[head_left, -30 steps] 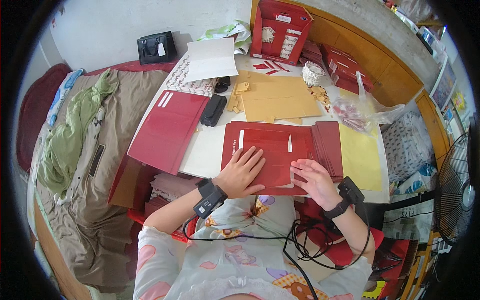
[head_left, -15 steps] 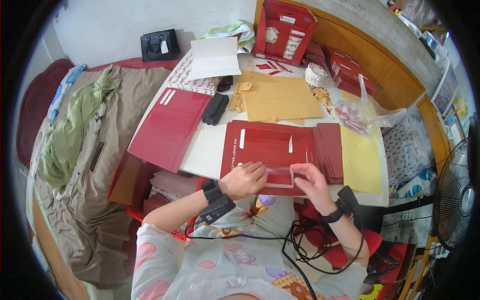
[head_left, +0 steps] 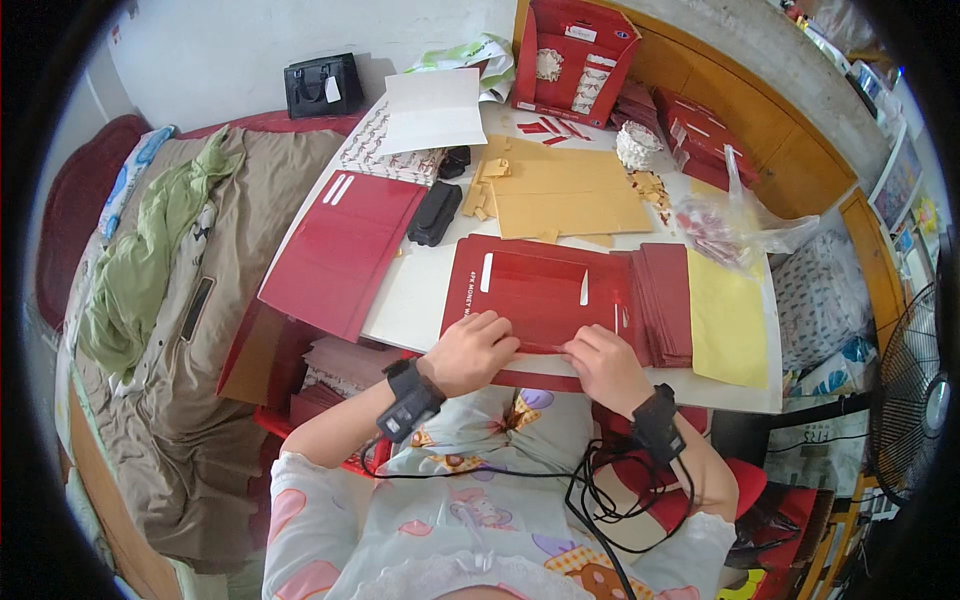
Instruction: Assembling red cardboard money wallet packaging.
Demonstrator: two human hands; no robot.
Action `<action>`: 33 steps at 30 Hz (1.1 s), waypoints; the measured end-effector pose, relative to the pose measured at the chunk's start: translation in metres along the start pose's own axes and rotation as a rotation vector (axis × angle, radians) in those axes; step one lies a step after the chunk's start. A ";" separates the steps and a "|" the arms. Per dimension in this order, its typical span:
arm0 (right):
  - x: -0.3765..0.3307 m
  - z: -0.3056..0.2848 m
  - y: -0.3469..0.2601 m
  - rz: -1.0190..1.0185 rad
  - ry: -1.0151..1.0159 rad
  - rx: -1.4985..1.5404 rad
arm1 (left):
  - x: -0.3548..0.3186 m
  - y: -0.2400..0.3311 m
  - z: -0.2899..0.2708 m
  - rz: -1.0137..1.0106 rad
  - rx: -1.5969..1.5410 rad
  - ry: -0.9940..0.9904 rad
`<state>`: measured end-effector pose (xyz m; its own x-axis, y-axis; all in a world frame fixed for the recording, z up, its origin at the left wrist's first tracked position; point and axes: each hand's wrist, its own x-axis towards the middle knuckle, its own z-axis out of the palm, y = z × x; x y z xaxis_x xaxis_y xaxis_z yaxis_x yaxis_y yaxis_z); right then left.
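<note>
A glossy red cardboard sheet (head_left: 530,280) with white slot cut-outs lies before me at the table's near edge. My left hand (head_left: 470,352) is closed, its curled fingers on the sheet's near left part. My right hand (head_left: 606,366) is closed too, thumb and fingertips pinching at the near edge. The fingertips of both hands are partly hidden. A clear plastic piece seems to lie along that edge, but its outline is hard to make out. Just right of the sheet rests a stack of dark red paper pieces (head_left: 664,305).
A yellow sheet (head_left: 728,325) lies on the right, a larger red board (head_left: 342,250) on the left. Beyond are a black case (head_left: 434,214), tan cardboard (head_left: 572,195), a white ruffled roll (head_left: 637,147), a plastic bag (head_left: 722,225) and a red display box (head_left: 574,65).
My right hand has moved down and left, from spread fingers to a pinch at the near edge. My left hand has shifted slightly left. The translucent strip raised between my hands now lies lower.
</note>
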<state>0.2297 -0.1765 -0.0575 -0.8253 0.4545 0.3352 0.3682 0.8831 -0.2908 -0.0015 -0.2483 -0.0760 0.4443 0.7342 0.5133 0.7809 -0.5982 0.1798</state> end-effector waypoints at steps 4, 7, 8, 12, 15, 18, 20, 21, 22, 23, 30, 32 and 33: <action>0.011 0.005 0.001 0.214 0.038 0.299 | 0.003 -0.016 0.008 -0.159 -0.296 0.024; 0.015 0.007 0.000 0.372 -0.019 0.438 | 0.010 -0.014 0.006 -0.348 -0.190 -0.041; 0.012 0.011 0.000 0.241 0.036 0.223 | 0.013 -0.014 0.007 -0.346 -0.191 -0.041; 0.011 0.015 0.000 -0.292 0.116 -0.271 | 0.014 -0.021 0.013 0.062 0.023 0.026; 0.008 0.012 0.002 -0.312 -0.002 -0.281 | 0.011 -0.029 0.018 0.187 -0.063 -0.036; -0.003 0.006 0.015 -0.275 -0.088 -0.246 | 0.004 -0.039 0.011 0.134 -0.157 -0.099; -0.008 0.000 0.020 -0.261 -0.127 -0.230 | -0.002 -0.045 0.005 0.033 -0.314 -0.169; -0.010 -0.005 0.020 -0.219 -0.142 -0.179 | -0.005 -0.049 0.002 0.033 -0.319 -0.221; -0.012 -0.009 0.020 -0.176 -0.158 -0.130 | -0.004 -0.051 0.002 0.031 -0.320 -0.222; -0.013 -0.010 0.020 -0.177 -0.161 -0.142 | -0.003 -0.052 0.001 0.023 -0.302 -0.233; -0.014 -0.007 0.019 -0.150 -0.124 -0.057 | -0.003 -0.049 -0.001 -0.055 -0.190 -0.161; -0.009 -0.008 0.011 -0.018 0.013 0.153 | -0.004 -0.047 0.000 -0.028 -0.164 -0.149; -0.005 -0.005 0.007 -0.020 0.014 0.151 | -0.004 -0.044 0.000 0.000 -0.139 -0.139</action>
<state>0.2391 -0.1720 -0.0565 -0.8255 0.4391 0.3545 0.2819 0.8650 -0.4151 -0.0379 -0.2246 -0.0863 0.5079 0.7660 0.3940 0.7171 -0.6295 0.2993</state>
